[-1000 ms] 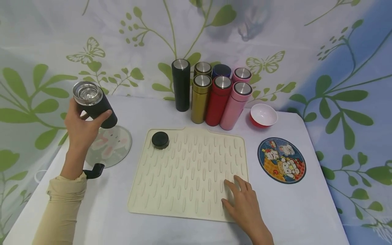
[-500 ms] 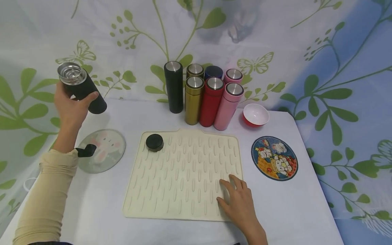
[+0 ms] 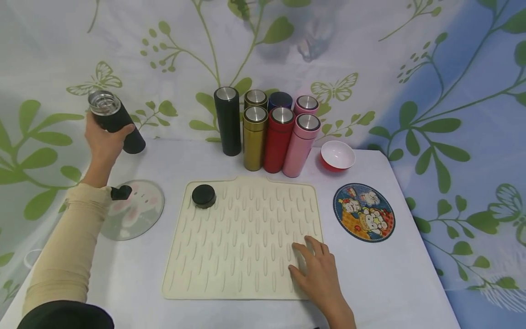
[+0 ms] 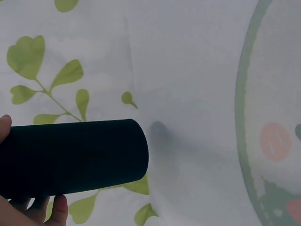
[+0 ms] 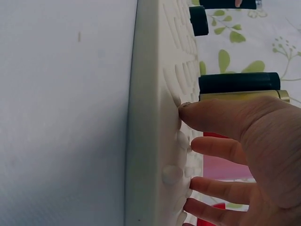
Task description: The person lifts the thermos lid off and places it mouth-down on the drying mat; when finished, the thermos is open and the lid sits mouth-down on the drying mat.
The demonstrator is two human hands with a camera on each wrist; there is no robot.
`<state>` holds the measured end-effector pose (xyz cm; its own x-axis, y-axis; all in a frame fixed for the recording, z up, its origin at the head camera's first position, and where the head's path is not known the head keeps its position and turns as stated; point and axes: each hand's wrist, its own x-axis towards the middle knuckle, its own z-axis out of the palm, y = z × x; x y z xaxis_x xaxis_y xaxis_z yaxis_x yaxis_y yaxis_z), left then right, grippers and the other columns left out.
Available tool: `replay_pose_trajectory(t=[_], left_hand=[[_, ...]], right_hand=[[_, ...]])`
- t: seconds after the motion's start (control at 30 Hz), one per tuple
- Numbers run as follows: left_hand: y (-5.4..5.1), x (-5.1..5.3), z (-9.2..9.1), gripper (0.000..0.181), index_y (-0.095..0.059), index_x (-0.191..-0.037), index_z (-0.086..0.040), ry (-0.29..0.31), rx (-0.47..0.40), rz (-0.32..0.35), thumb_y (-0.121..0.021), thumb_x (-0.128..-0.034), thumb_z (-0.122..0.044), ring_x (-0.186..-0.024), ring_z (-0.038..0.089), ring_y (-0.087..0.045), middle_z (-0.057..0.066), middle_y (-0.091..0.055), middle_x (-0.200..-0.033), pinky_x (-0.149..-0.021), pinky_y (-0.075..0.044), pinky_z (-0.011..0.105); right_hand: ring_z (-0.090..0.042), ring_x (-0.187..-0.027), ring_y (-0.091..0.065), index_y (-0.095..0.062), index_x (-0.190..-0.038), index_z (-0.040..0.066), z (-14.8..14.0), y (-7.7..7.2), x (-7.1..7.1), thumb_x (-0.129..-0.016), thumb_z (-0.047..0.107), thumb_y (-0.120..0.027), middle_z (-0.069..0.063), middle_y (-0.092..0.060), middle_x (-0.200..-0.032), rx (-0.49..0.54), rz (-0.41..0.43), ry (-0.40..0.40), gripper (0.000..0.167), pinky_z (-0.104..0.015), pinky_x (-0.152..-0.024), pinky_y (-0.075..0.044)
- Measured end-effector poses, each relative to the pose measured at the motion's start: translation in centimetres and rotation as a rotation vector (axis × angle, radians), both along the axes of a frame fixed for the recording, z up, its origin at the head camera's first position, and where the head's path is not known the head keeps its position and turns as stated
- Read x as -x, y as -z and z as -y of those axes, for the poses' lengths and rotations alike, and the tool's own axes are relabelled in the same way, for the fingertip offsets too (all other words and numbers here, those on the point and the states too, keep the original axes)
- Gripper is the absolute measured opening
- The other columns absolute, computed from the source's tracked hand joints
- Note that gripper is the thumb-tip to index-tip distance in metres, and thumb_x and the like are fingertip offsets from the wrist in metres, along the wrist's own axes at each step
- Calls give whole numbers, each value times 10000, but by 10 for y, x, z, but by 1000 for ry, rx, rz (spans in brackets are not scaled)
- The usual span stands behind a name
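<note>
Holding black flask (image 3: 118, 119) in left grip (image 3: 104, 142) near far left corner of table (image 3: 176, 157); likely handling stiff, weighty; best clasping mid-body.

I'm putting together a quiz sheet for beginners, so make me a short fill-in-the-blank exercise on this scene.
1. The left hand holds the open bottle, coloured ____.
2. The lid lies near the far ____ corner of the mat.
3. In front, the red bottle stands between the gold bottle and the ____ one.
4. The bowl is pale inside and ____ outside.

Missing words: black; left; pink; red.
</note>
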<state>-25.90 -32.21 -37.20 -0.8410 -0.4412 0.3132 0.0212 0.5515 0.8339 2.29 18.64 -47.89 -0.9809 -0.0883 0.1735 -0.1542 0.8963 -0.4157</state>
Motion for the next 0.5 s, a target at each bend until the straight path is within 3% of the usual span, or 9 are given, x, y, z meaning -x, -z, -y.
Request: replay_pose_trajectory(t=[0.27, 0.37, 0.5], left_hand=[[13, 19, 9, 793, -328, -1516, -179, -61, -66, 138, -754, -857, -290, -1389, 142, -355, 27, -416, -1511, -1139, -259, 273], [17, 22, 16, 798, -316, -1526, -205, -65, -96, 153, -753, -863, -293, -1390, 124, -354, 0, -401, -1526, -1135, -266, 266], [21, 22, 24, 822, -289, -1542, -186, -42, -74, 190, -743, -871, -328, -1415, 160, -333, 37, -373, -1548, -1152, -256, 308]], right_hand=[[-391, -1135, -530, -734, -1141, 142, 0, -2, 2, -678, 238, -927, -168, -567, -1315, -8, -22, 9, 510, -523, -786, -460], [-387, -1130, -532, -738, -1128, 146, 1, -1, 3, -675, 242, -930, -162, -574, -1304, -7, -29, 19, 501, -518, -791, -461], [-379, -1117, -534, -740, -1108, 154, 3, -1, 3, -680, 255, -925, -148, -580, -1279, -15, -17, 32, 477, -513, -790, -462]])
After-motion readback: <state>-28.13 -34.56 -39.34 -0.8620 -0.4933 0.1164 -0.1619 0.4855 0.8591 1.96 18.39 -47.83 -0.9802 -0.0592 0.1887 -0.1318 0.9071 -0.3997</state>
